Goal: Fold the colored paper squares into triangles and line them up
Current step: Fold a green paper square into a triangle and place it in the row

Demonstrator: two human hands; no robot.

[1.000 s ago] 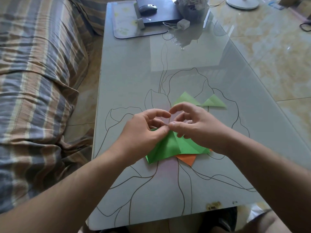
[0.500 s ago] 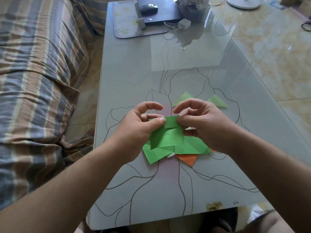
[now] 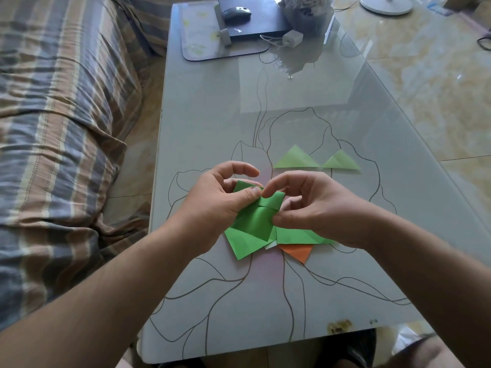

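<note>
Both thumbs and forefingers pinch one green paper square [image 3: 259, 216], lifted just above the table: the left hand [image 3: 212, 208] holds its upper left edge, the right hand [image 3: 313, 208] its right side, the other fingers loosely curled. Under it lies a loose pile of green squares [image 3: 243, 243] with an orange square [image 3: 299, 252] poking out at the near side. Beyond the hands, two pale green folded triangles [image 3: 296, 159] sit side by side, corners nearly touching, on the glass table [image 3: 212, 115] with its flower outline. A striped sofa [image 3: 53, 115] stands left.

Green sheet [image 3: 256, 217] now lifted off pile, partly unfolded btwn both grips since 1s ago.
</note>
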